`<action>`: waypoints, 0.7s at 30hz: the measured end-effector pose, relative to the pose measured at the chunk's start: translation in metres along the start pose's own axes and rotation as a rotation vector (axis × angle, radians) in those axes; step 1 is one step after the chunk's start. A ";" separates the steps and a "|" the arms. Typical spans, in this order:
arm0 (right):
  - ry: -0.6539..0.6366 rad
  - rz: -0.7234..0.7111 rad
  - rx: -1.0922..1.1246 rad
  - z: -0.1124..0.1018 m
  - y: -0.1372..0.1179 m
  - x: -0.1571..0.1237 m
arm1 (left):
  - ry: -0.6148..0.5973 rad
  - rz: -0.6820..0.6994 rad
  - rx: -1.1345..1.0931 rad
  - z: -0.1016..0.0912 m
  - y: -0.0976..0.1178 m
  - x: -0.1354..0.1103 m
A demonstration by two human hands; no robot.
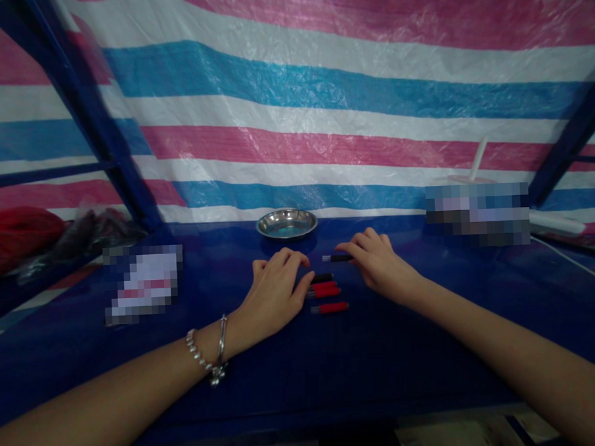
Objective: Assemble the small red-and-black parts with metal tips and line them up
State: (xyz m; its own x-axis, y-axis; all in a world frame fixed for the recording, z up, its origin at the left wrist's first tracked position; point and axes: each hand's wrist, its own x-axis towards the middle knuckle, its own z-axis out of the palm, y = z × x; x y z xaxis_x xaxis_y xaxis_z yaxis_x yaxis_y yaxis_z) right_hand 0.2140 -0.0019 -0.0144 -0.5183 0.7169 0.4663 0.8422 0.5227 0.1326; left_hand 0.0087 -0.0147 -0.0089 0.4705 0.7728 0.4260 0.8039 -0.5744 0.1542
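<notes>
On the glossy dark blue table [196, 378], the right hand [381, 264] lies knuckles up with its thumb and forefinger closed on a small black cylindrical piece with a metal tip [334, 257], the tip pointing left and the piece low over or on the table, between the hand and the round stainless-steel dish [286, 223] further back. The left hand [275, 293], with beaded and bangle bracelets [212, 351] at the wrist, rests beside it, fingers curled and close together, tips at the left ends of a short black piece [322, 278] and two red sleeved pieces [326, 292] lying side by side; whether it grips any of them cannot be told. A third red piece [331, 307] lies just nearer, apart from both hands. A pinch this small probably goes best kept light and near the sleeve's middle, so the piece stays level; the left fingertips could steady the row against rolling on the slick surface; behind hangs a pink, white and blue striped tarpaulin [321, 84].
</notes>
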 end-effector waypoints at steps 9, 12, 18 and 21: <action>0.033 -0.155 0.095 -0.008 -0.007 -0.001 | -0.004 0.070 -0.007 0.001 -0.002 0.000; 0.031 -0.176 0.129 -0.010 -0.009 -0.001 | 0.016 0.080 -0.006 0.000 -0.002 0.000; 0.031 -0.123 0.262 -0.014 -0.010 -0.001 | 0.010 0.104 -0.017 -0.006 0.003 0.000; 0.020 -0.008 0.289 -0.016 -0.006 0.000 | 0.056 0.072 -0.037 -0.007 0.004 0.001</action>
State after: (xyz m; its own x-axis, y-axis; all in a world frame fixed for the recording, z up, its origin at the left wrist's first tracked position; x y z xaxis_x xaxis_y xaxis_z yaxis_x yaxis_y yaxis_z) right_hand 0.2112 -0.0130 -0.0011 -0.5191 0.7047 0.4837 0.7596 0.6398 -0.1168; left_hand 0.0096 -0.0183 -0.0014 0.5044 0.7136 0.4861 0.7543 -0.6382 0.1541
